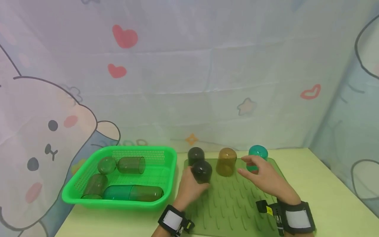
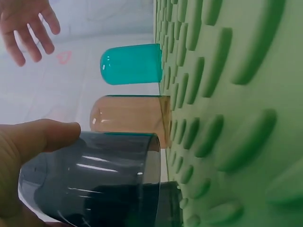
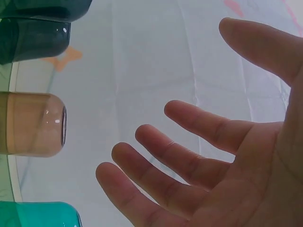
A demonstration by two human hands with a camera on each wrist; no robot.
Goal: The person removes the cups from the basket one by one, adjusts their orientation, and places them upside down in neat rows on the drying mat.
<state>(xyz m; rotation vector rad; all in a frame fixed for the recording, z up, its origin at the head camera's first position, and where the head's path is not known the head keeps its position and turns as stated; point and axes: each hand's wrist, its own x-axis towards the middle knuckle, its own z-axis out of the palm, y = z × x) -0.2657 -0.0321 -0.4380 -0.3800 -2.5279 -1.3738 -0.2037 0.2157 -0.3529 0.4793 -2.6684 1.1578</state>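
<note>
My left hand (image 1: 190, 189) grips a dark grey see-through cup (image 1: 202, 171), turned mouth down just over the green ridged mat (image 1: 228, 210). Behind it another dark cup (image 1: 195, 154) stands upside down at the mat's far left. An amber cup (image 1: 226, 161) and a teal cup (image 1: 258, 151) are also upside down along the far side. With its fingers spread and holding nothing, my right hand (image 1: 267, 177) hovers in front of the teal cup and partly hides it. In the right wrist view its fingers (image 3: 151, 182) look loosely extended.
A bright green basket (image 1: 118, 205) stands left of the mat, with several see-through cups lying inside, among them a greenish-brown cup (image 1: 146, 193). The pale yellow table (image 1: 325, 194) extends to the right. A printed cloth (image 1: 207, 82) hangs behind.
</note>
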